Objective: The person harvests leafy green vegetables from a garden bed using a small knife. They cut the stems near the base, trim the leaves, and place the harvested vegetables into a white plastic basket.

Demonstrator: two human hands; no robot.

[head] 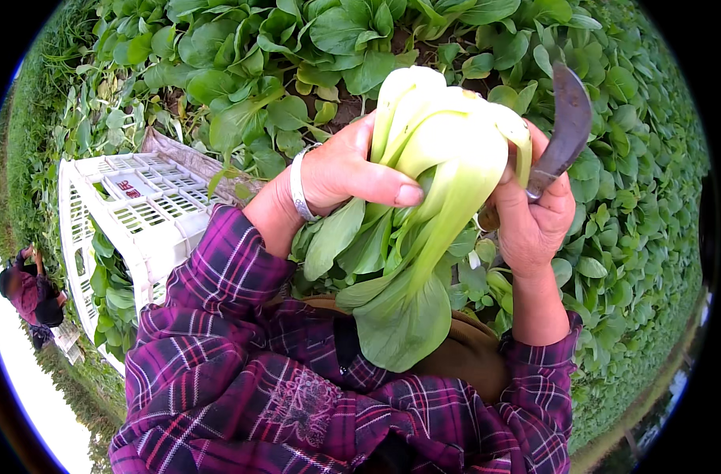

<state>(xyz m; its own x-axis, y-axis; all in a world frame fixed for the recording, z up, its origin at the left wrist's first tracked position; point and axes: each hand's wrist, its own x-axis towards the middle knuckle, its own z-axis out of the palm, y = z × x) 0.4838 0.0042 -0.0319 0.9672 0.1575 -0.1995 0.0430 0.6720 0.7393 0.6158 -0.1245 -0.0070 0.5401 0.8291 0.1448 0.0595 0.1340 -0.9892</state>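
A head of bok choy (455, 148) is held up before my chest, its pale base upward and its green leaves hanging down. My left hand (360, 166) grips it from the side, the thumb lying across the stalks. In my right hand (535, 219) is a sickle-shaped knife (565, 127) with a curved dark blade pointing up and away. The thumb and fingers of that hand also pinch an outer stalk (517, 136) on the right of the head. The knife's handle is mostly hidden by my fingers.
Left of me stands a white plastic crate (159, 204) with leafy greens (111, 290) inside. A greyish cloth or sack (182, 154) lies beside it. Rows of growing bok choy (627, 237) surround me. Another person (31, 296) is farther off at the left.
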